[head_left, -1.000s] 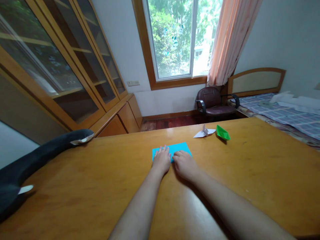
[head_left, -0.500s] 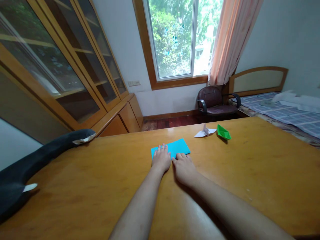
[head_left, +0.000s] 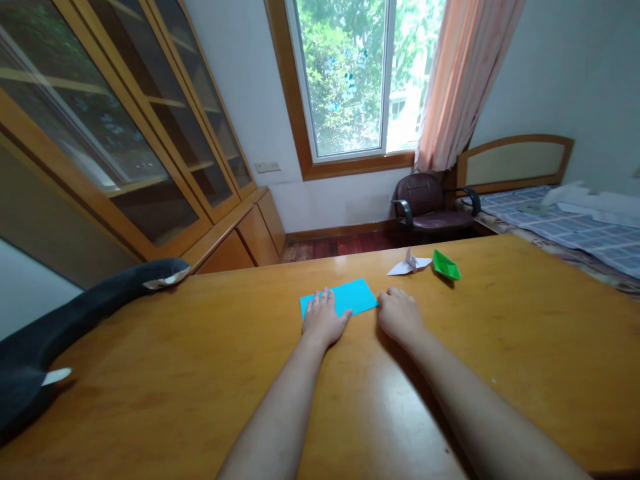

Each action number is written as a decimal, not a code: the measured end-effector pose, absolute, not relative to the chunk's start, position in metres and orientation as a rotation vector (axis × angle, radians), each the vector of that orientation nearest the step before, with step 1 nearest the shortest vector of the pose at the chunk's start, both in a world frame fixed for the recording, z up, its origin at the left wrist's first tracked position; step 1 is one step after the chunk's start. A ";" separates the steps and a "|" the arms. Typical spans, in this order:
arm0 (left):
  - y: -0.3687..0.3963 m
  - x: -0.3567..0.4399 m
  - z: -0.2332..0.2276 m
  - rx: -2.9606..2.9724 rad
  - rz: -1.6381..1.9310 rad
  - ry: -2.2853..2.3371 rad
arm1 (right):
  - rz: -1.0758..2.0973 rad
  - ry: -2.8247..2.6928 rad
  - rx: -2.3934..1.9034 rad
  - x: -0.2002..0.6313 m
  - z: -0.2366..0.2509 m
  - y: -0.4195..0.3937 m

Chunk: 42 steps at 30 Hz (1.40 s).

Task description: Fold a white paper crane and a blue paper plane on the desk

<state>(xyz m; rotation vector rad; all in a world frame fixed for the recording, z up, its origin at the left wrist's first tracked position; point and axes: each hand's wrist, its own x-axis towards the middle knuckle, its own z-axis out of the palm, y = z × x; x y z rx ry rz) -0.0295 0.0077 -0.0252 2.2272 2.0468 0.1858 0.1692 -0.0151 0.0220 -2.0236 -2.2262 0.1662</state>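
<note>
A folded sheet of bright blue paper [head_left: 356, 293] lies flat on the wooden table, a long rectangle slightly tilted up to the right. My left hand [head_left: 324, 319] rests on its left part with fingers stretched out and the thumb spread to the right. At the paper's lower right corner is my right hand [head_left: 400, 315], its fingers curled in and the fingertips against or just beside that corner. Nothing shows inside the curled fingers. Beyond it on the table stand a white paper crane [head_left: 410, 265] and a green paper boat [head_left: 446, 265].
The wooden table [head_left: 175, 380] spans the foreground. A dark grey and white plush toy [head_left: 95, 300] lies along its left side. Behind are a glass-door cabinet [head_left: 165, 113], a brown armchair [head_left: 425, 200], a window and a bed [head_left: 575, 213].
My right hand has slid rightward along the paper's near edge to its right corner. The left hand stays on the paper, its thumb now spread farther out.
</note>
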 end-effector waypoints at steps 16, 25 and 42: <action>0.010 -0.035 -0.018 2.138 0.108 2.031 | 0.350 -2.471 -1.584 0.142 -0.012 -0.005; -0.008 -0.088 -0.002 1.943 -0.044 2.115 | 0.381 -2.456 -1.580 0.141 -0.010 -0.005; 0.022 -0.104 0.013 1.698 0.786 2.033 | 0.367 -2.428 -1.580 0.142 -0.011 -0.005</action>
